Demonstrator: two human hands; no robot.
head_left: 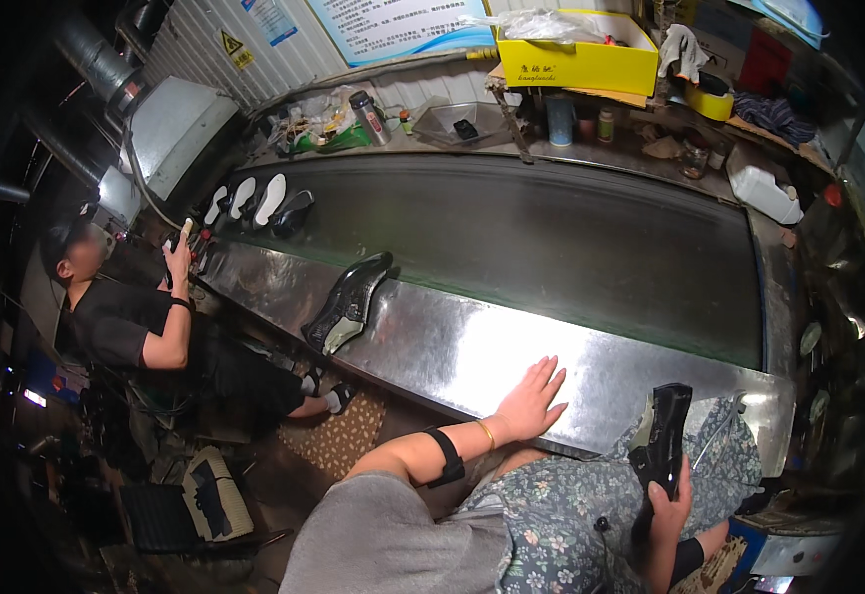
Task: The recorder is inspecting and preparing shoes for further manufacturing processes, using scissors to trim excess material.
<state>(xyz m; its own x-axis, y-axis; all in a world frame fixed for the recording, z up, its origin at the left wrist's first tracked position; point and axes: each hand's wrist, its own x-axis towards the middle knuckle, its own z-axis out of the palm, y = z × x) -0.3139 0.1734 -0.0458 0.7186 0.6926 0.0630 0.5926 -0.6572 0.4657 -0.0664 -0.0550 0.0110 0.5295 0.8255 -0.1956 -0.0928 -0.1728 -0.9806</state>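
My left hand (532, 399) rests palm down on the shiny metal ledge (432, 332), fingers spread, holding nothing. In my right hand (668, 498) is a black shoe (666, 436), gripped near its lower end and held upright over my flowered apron (561, 525). A second glossy black shoe (348, 302), with a pale patch at its near end, lies on the ledge to the left of my left hand. It is apart from both hands.
Beyond the ledge runs a wide dark belt (551, 238), with white soles (270, 199) and a dark shoe piece (293, 213) at its left end. A co-worker (120, 317) sits at left. A yellow box (578, 64) and white jug (764, 191) stand behind.
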